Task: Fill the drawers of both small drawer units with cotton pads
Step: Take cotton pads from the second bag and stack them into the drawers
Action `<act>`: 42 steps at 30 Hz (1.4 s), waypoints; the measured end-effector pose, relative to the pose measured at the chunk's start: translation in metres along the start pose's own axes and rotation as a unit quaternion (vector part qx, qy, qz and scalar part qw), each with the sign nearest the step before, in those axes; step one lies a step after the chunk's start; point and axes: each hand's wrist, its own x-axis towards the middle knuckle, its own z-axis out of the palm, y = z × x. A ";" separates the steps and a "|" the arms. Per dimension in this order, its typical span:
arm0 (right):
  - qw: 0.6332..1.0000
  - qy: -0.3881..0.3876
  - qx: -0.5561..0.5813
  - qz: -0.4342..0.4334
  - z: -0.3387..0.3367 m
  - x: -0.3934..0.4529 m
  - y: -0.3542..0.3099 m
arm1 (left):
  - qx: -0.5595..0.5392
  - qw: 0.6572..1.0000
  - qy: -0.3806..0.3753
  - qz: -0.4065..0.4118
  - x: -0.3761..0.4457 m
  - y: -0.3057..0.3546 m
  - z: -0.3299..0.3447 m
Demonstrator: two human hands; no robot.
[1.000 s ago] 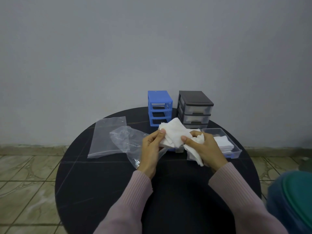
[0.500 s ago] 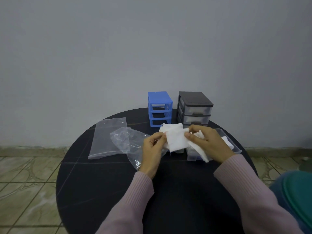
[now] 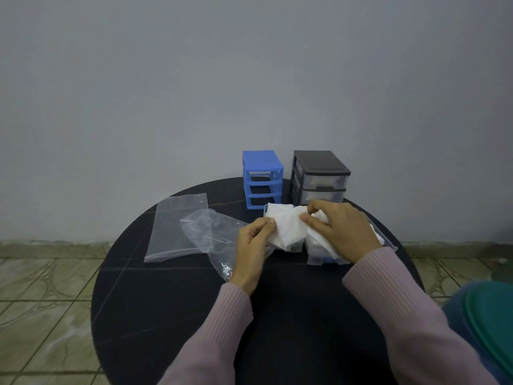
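Both hands held a bunch of white cotton pads [image 3: 287,227] above the round black bench [image 3: 177,315]. The left hand [image 3: 254,245] pinched the left edge of the bunch between thumb and curled fingers, so its grip was closed on the pads. The right hand [image 3: 337,230] gripped the right side of the same bunch, its fingers curled over more white pads.

Under the right hand lay a clear plastic drawer [image 3: 316,257] taken out of its unit, with white pads inside it. A second clear drawer [image 3: 266,211] was partly hidden behind the bunch; I could not tell what it contained.

At the far edge of the bench stood the small blue plastic drawer unit [image 3: 262,179], whose slots looked open and dark. Just beside it, to the right, stood the small black drawer unit with clear drawers [image 3: 319,177].

To the left of the hands lay a flat clear plastic bag [image 3: 177,226], and a crumpled clear plastic bag [image 3: 211,234] lay partly under the left hand.
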 end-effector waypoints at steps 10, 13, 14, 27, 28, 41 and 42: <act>0.967 -0.035 0.241 0.075 0.013 0.002 0.010 | 0.047 0.998 -0.013 0.035 0.002 -0.006 -0.003; 0.938 -0.006 0.337 0.086 0.013 0.000 0.013 | 0.062 0.997 -0.005 0.037 0.005 -0.008 -0.004; 0.934 0.007 0.345 0.088 0.011 -0.001 0.014 | 0.058 0.998 -0.002 0.033 0.004 -0.007 -0.005; 0.988 -0.117 0.099 -0.030 -0.003 0.009 -0.007 | 0.106 0.992 -0.061 0.036 -0.002 -0.008 -0.005; 0.990 -0.108 0.089 -0.027 -0.002 0.010 -0.008 | 0.128 0.989 -0.063 0.050 -0.002 -0.009 -0.005; 0.980 -0.028 0.195 0.033 0.005 0.011 -0.007 | 0.131 0.984 -0.021 0.116 0.001 -0.011 -0.006; 0.967 -0.028 0.249 0.051 0.004 0.010 -0.007 | 0.128 0.985 -0.011 0.113 0.002 -0.012 -0.006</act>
